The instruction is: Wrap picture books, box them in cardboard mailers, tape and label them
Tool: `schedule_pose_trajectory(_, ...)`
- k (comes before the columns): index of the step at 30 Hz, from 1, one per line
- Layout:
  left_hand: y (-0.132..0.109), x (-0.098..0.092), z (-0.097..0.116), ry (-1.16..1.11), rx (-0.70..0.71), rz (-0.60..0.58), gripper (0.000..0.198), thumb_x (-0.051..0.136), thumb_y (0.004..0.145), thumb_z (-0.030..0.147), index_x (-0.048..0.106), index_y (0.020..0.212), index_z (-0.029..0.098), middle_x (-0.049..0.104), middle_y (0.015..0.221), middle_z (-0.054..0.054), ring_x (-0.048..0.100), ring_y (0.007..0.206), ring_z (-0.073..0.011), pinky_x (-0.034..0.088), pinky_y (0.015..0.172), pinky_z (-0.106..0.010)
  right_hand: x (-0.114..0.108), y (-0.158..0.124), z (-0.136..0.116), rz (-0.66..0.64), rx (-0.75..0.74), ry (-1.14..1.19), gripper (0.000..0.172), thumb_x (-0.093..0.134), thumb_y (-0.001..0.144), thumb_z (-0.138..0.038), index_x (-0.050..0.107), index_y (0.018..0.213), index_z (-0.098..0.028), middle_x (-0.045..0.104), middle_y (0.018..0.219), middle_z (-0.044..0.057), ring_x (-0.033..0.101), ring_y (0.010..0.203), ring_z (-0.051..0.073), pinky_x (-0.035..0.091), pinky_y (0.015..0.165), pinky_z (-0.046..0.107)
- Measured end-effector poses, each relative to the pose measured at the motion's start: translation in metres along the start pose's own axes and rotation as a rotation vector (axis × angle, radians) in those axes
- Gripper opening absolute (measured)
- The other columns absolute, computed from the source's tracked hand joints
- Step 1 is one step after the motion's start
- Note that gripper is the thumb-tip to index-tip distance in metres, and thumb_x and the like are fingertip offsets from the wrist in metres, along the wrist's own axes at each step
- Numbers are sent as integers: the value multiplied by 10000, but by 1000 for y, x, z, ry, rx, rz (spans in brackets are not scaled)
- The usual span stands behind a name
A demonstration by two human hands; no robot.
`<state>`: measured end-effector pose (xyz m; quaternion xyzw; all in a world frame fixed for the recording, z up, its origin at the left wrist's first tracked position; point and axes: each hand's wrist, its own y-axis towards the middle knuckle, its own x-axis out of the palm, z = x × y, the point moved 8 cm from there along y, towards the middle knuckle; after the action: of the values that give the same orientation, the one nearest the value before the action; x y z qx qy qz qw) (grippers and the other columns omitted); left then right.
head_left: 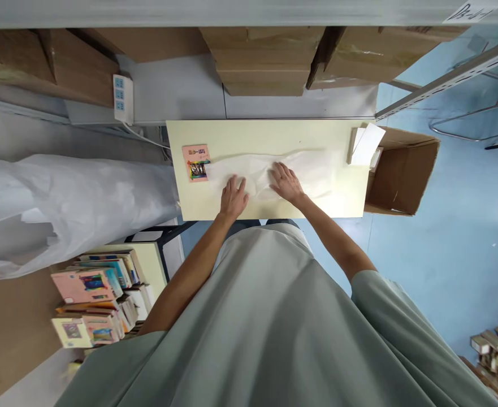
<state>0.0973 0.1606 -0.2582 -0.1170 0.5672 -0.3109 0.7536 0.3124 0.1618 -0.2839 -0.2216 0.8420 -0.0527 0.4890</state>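
A sheet of thin white wrapping paper (312, 167) lies across the pale yellow table (265, 134). My left hand (233, 198) rests flat on the paper near the table's front edge, fingers stretched out. My right hand (286, 182) lies flat on the paper just to the right of it, fingers spread over a crumpled fold. A small pink book with a colourful cover (196, 162) sits at the left end of the table, its right edge under or against the paper.
An open cardboard box (405, 175) with white paper sheets (366, 144) stands right of the table. Cardboard boxes (265, 59) are stacked behind. A large white plastic bag (70, 203) and a shelf of pink books (96, 294) are left. A power strip (122, 97) hangs on the wall.
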Motion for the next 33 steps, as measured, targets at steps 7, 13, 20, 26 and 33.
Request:
schedule_pose_trajectory(7, 40, -8, -24, 43, 4, -125, 1551, 1061, 671, 697, 227, 1875, 185, -33, 1933, -312, -28, 1770, -628, 168, 1388, -780, -5, -1, 37, 13, 86, -57, 1080, 670, 1030, -819, 329, 1834, -183, 155, 1953, 207, 103, 1828, 421, 245, 1442, 688)
schedule_pose_trajectory(13, 51, -14, -41, 61, 1, -161, 1772, 1055, 532, 834, 124, 1891, 182, -97, 1922, -326, -105, 1728, -699, 114, 1348, -859, -33, -64, 108, 39, 222, -96, 1238, 667, 956, -927, 271, 1861, -181, 133, 1948, 246, 91, 1815, 491, 207, 1408, 771)
schedule_pose_trajectory(20, 46, -17, -35, 75, 32, -130, 1728, 1102, 561, 730, 155, 1882, 145, -85, 1915, -346, -105, 1748, -660, 113, 1376, -815, -47, -102, 138, 62, 309, -137, 1222, 665, 979, -899, 264, 1858, -151, 122, 1940, 280, 102, 1812, 496, 214, 1402, 764)
schedule_pose_trajectory(26, 8, -9, -5, 14, 178, -58, 1020, 916, 933, 426, 418, 1781, 156, 120, 1937, -272, 110, 1816, -464, 252, 1430, -654, -32, -113, 84, 60, 165, -103, 749, 595, 1143, -586, 486, 1737, -142, 275, 1914, 246, 234, 1806, 401, 327, 1403, 671)
schedule_pose_trajectory(33, -22, 17, 17, -17, 202, -66, 379, 692, 1021, 236, 746, 1391, 172, 417, 1838, -234, 364, 1749, -395, 405, 1384, -599, 8, -115, 24, -31, 54, -50, 360, 433, 1169, -259, 743, 1337, -183, 606, 1716, 221, 501, 1663, 354, 499, 1291, 606)
